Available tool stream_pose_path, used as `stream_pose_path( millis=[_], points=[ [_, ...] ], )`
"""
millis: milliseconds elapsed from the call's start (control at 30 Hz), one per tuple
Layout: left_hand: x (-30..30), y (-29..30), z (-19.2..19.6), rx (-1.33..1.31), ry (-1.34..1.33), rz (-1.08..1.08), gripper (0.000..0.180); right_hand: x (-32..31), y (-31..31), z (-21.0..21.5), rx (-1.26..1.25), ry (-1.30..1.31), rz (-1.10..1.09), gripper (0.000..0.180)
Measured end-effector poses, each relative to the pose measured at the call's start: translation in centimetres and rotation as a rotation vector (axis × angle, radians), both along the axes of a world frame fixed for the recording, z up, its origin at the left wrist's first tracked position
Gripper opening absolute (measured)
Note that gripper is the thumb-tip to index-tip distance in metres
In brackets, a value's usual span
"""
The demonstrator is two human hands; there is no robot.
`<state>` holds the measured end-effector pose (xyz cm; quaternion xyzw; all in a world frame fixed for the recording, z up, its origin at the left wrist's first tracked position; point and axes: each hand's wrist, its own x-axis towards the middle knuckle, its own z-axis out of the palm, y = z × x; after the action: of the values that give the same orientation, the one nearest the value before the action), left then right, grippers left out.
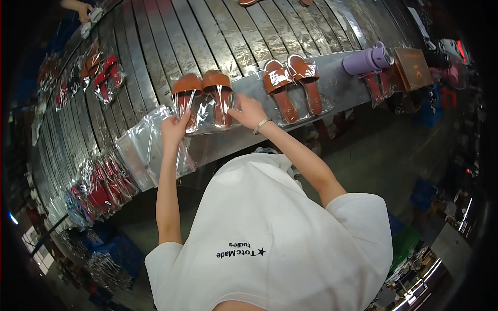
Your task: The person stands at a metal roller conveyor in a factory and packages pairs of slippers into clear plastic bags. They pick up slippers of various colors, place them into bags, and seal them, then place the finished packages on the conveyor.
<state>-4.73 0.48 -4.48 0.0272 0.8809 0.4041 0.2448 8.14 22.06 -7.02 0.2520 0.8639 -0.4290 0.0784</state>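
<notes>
A pair of brown slide sandals lies side by side in a clear plastic bag, toes pointing away from me. My left hand grips the bag's near left edge, thumb up beside the left sandal. On the other side, my right hand has its fingers closed at the bag's right edge, next to the right sandal. A second bagged pair of brown slides rests to the right of that hand. Flat clear plastic bags lie piled just left of my left hand.
A grey metal ledge borders the slatted conveyor. Rightward are a purple bottle and a brown box. Bagged red sandals sit at far left; more bagged footwear lies nearer. Another person's hand shows at top left.
</notes>
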Motion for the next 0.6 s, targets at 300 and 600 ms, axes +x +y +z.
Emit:
stream_pose_path(
  millis=[300, 600],
  points=[
    [4.3, 12.5, 18.7, 0.117, 0.826, -0.71, 0.041, 3.1, 10.1, 10.5, 0.149, 0.512, -0.082, 0.031],
    [4.5, 2.7, 1.2, -0.429, 0.546, -0.466, 0.064, 9.6, 23.2, -1.9, 0.089, -0.047, -0.738, 0.046]
  ],
)
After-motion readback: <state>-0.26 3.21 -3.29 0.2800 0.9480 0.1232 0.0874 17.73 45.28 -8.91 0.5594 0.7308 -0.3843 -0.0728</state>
